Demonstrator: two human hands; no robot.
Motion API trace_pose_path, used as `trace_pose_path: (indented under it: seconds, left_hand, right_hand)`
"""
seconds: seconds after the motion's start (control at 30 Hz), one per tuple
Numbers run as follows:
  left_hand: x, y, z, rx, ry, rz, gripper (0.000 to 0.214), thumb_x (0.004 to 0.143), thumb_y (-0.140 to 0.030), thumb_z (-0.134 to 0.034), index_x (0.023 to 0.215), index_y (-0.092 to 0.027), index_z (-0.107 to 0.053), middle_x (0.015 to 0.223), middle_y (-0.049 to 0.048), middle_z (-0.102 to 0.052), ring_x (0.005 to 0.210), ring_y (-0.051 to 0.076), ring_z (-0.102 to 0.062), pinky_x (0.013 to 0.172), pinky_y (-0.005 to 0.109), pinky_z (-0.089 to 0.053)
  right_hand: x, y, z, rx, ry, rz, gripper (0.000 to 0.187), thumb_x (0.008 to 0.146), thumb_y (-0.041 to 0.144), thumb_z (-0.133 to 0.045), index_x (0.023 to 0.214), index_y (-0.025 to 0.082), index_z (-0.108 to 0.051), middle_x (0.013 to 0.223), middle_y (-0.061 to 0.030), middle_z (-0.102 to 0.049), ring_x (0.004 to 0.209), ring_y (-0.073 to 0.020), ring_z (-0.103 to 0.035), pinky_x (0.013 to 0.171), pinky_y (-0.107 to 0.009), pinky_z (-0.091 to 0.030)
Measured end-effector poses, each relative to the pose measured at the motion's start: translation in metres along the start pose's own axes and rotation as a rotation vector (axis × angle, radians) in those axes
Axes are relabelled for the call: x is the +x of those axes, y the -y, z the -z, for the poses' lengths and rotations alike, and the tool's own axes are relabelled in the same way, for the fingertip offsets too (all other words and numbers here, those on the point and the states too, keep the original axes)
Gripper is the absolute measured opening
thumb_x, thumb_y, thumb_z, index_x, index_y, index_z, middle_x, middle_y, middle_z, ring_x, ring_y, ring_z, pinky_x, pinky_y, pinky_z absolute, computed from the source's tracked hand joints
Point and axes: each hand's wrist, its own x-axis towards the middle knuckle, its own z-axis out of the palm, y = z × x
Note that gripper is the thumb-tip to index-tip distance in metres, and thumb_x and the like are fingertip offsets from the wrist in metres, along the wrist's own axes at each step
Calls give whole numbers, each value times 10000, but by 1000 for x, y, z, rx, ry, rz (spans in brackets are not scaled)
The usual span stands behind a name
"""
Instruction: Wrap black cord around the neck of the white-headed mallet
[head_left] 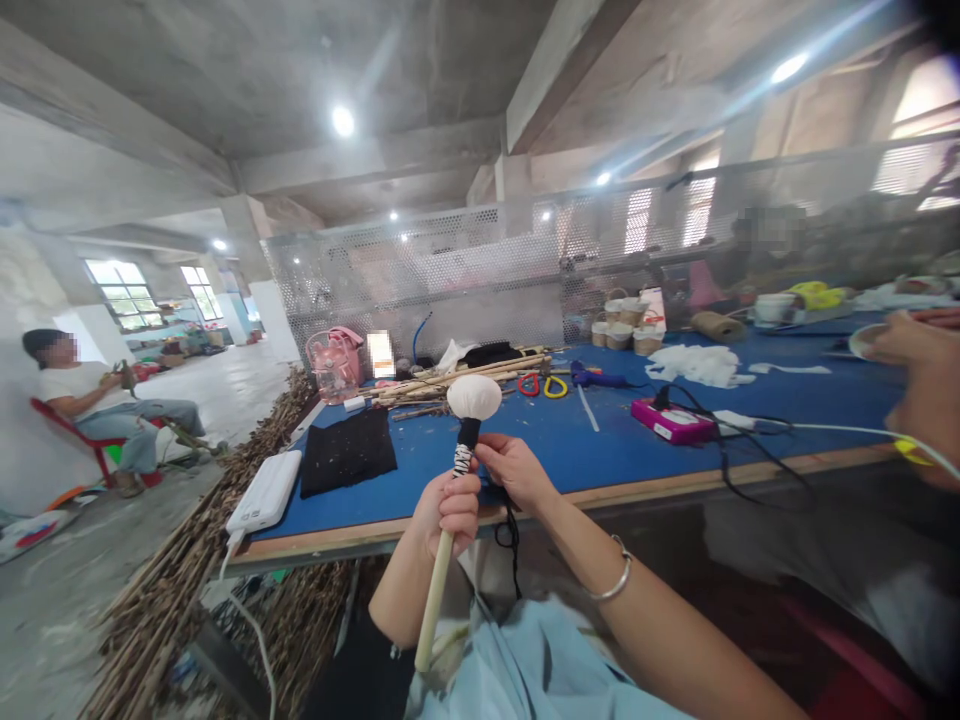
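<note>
My left hand (448, 512) is wrapped round a pale wooden stick (433, 598) that points up and ends in a round white padded head (474, 397). Below the head the stick is covered in black fabric with a black-and-white band. My right hand (514, 468) pinches the black wrapping just beside that band, and a black cord (511, 532) hangs down from it. A silver bangle (616, 578) sits on my right forearm. Both hands are in front of the near edge of the blue table (600, 450).
On the table lie a white power bank (264, 491), a black cloth (346, 452), wooden sticks (450, 380), red and yellow scissors (541, 385), a glue gun (596, 379), a pink box (673, 419) and white stuffing (696, 364). Another person's hand (919, 385) is at right. A seated person (97, 400) is at left, beside bundled twigs (187, 560).
</note>
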Motion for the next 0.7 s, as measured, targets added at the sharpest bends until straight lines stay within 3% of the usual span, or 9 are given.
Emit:
trace_pose_path:
  seconds: [0.17,0.3,0.37,0.43,0.53,0.6,0.7]
  left_hand:
    - [-7,7,-3,62,-60,-30,295,740,-307,-610,551,-197,-412,472,-79,-117,403,45,16,316,215,-16]
    - [-3,9,-7,168,-103,12,248,751,-367,-575,628,-195,-446,404,-75,-245,300,34,-137,282,194,-107]
    - [-2,10,-12,237,-196,-101,269,784,-460,-493,770,-193,-466,464,-51,-410,283,48,-282,273,178,-190]
    - [-3,12,-17,341,-325,-350,339,800,-519,-426,935,-208,-434,612,-32,-529,310,58,-390,287,179,-274]
    - [-3,12,-19,612,-454,-700,395,729,-454,-577,1005,-208,-437,825,9,-581,408,46,-478,369,174,-363]
    - [0,11,-15,737,-458,-769,370,692,-378,-643,965,-191,-478,858,28,-594,446,39,-488,400,164,-372]
    - [9,9,-4,703,-375,-665,314,730,-376,-600,940,-189,-459,682,-15,-586,357,39,-424,327,158,-310]
  right_hand:
    - [-3,2,0,233,105,-163,282,622,381,-699,740,144,-603,558,15,-540,448,-62,-413,409,-184,-247]
    - [-4,1,-1,315,86,-200,263,616,342,-706,724,138,-580,481,40,-494,344,-21,-274,347,-179,-139]
    - [-4,1,-4,352,40,-193,257,606,329,-706,717,142,-570,405,80,-400,320,-15,-190,333,-183,-101]
    - [-3,2,-8,373,-21,-175,265,588,313,-712,734,146,-569,366,107,-318,314,-21,-176,328,-182,-102]
    - [1,6,-14,316,-92,-137,278,597,310,-710,778,139,-586,371,106,-330,321,-23,-185,332,-186,-118]
    - [4,8,-14,237,-83,-97,272,630,326,-692,799,135,-599,414,84,-398,349,-34,-246,357,-192,-184]
    - [7,7,-7,43,-48,-33,265,661,336,-672,821,135,-608,525,45,-505,451,-65,-375,454,-209,-294]
